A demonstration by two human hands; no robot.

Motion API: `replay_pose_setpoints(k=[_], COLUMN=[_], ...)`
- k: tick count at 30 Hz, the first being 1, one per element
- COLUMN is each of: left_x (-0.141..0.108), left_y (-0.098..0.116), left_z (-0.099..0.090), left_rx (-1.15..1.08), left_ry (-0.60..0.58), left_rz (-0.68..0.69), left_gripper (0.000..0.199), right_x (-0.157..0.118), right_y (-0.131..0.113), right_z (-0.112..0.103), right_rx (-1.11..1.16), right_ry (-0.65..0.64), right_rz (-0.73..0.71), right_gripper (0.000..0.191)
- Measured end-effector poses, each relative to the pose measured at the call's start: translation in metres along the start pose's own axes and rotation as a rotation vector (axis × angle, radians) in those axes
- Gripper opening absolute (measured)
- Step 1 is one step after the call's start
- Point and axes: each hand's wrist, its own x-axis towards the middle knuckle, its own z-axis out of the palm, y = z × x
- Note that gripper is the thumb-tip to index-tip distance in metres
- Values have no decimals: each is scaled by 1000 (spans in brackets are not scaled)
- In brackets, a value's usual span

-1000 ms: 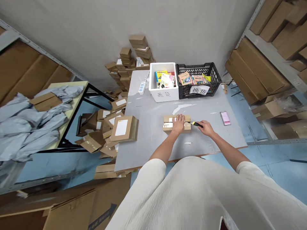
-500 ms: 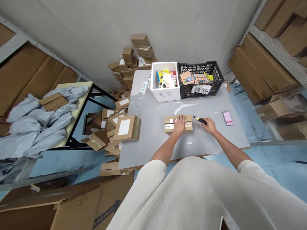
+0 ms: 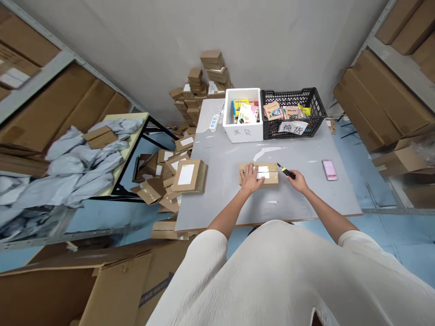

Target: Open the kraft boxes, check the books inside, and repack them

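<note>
A small cardboard box (image 3: 272, 180) with white labels on top lies near the front middle of the grey table (image 3: 220, 199). My left hand (image 3: 250, 179) rests on its left part, fingers spread. My right hand (image 3: 297, 181) is closed around a black and yellow utility knife (image 3: 288, 173), whose blade points up and left beside the box's right end. A larger labelled box (image 3: 188, 175) sits at the table's left edge.
At the table's back are a white foam box (image 3: 244, 134) and a black crate (image 3: 312, 122), both holding books. A pink phone (image 3: 329, 170) lies at the right, a power strip (image 3: 214, 122) at the back left. Cardboard boxes (image 3: 149, 191) pile up left of the table.
My left hand has moved to the box's left part with its fingers more spread. More of the top labels shows. The whole view has shifted, with things appearing further right.
</note>
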Motion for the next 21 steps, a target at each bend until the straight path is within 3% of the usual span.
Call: replay_pose_setpoints(k=[5, 9, 14, 19, 21], left_x=[-25, -34, -31, -24, -19], left_y=[-42, -59, -61, -56, -54], left_z=[-3, 5, 5, -8, -13], left_rx=[-41, -151, -227, -232, -251], left_ry=[-2, -43, -59, -86, -92], left_rz=[-77, -145, -143, -117, -123], left_gripper=[99, 96, 90, 83, 72], right_x=[-4, -10, -10, -6, -5], right_y=[-26, -40, -49, -54, -55], right_z=[26, 39, 36, 23, 18], right_rx=[163, 210, 224, 213, 201], right_ry=[-58, -97, -14, 84, 113], right_rz=[17, 2, 49, 77, 99], right_gripper=[47, 46, 44, 46, 48])
